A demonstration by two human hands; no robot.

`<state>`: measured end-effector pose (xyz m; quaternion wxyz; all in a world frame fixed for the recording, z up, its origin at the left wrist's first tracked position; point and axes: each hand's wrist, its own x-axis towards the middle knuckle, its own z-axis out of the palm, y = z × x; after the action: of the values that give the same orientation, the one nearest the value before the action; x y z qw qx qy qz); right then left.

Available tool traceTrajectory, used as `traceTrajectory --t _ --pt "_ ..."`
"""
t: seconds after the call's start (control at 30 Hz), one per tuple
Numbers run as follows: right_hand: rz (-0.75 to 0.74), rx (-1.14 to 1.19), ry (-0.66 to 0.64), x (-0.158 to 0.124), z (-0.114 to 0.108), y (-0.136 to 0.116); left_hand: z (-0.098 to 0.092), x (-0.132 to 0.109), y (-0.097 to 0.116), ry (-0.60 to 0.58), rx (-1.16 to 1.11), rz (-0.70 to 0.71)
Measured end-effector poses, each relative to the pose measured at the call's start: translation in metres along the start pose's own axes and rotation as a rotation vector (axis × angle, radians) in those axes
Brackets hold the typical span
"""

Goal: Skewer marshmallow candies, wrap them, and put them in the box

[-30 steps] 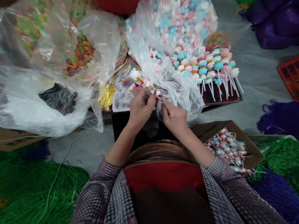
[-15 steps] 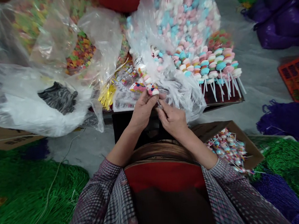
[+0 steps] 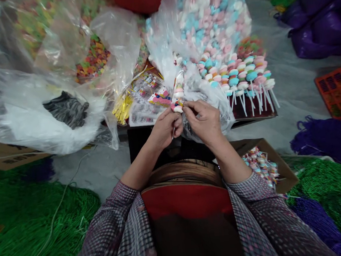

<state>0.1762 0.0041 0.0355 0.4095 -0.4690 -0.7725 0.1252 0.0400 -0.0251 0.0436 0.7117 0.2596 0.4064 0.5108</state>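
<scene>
A marshmallow candy skewer (image 3: 178,87) in a clear printed wrapper stands nearly upright between my hands, its bottom end towards me. My left hand (image 3: 168,125) is closed around its stick just below the lowest marshmallow; a bit of white stick shows under the fingers. Beside the wrapper's lower right edge, my right hand (image 3: 205,118) pinches thumb and forefinger together. What that pinch holds, if anything, is too small to make out. Flat printed wrappers (image 3: 144,92) lie just beyond my left hand, with gold twist ties (image 3: 122,109) to their left.
Unwrapped marshmallow skewers (image 3: 234,75) are piled at the table's right. Behind stand bags of marshmallows (image 3: 208,15) and gummy rings (image 3: 94,57). White sticks lie in a plastic bag (image 3: 207,102). A cardboard box (image 3: 278,162) of wrapped skewers sits low right; green string bundles (image 3: 45,204) lie left.
My right hand has moved right and up, from below the skewer to beside its wrapper. The skewer has shifted slightly right and turned more upright, with my left hand curled tighter below it.
</scene>
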Motion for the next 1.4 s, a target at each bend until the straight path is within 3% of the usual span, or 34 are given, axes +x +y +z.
traceTrajectory --t 0.4,0.57,0.9,1.13,1.4 --pt "0.084 0.108 0.013 0.000 0.000 -0.002 0.003 0.000 -0.002 0.020 -0.024 -0.042" --pt "0.124 0.201 0.016 -0.001 -0.001 -0.001 0.007 0.001 -0.003 0.109 0.009 -0.023" --pt "-0.003 0.014 0.014 -0.005 -0.002 0.012 0.006 0.011 -0.010 0.219 0.123 0.026" --pt "-0.099 -0.094 0.021 -0.005 0.005 0.008 0.011 0.009 -0.005 0.183 0.126 0.005" --pt "-0.067 -0.106 -0.025 0.000 0.009 0.017 0.008 0.007 -0.008 0.163 0.128 0.013"
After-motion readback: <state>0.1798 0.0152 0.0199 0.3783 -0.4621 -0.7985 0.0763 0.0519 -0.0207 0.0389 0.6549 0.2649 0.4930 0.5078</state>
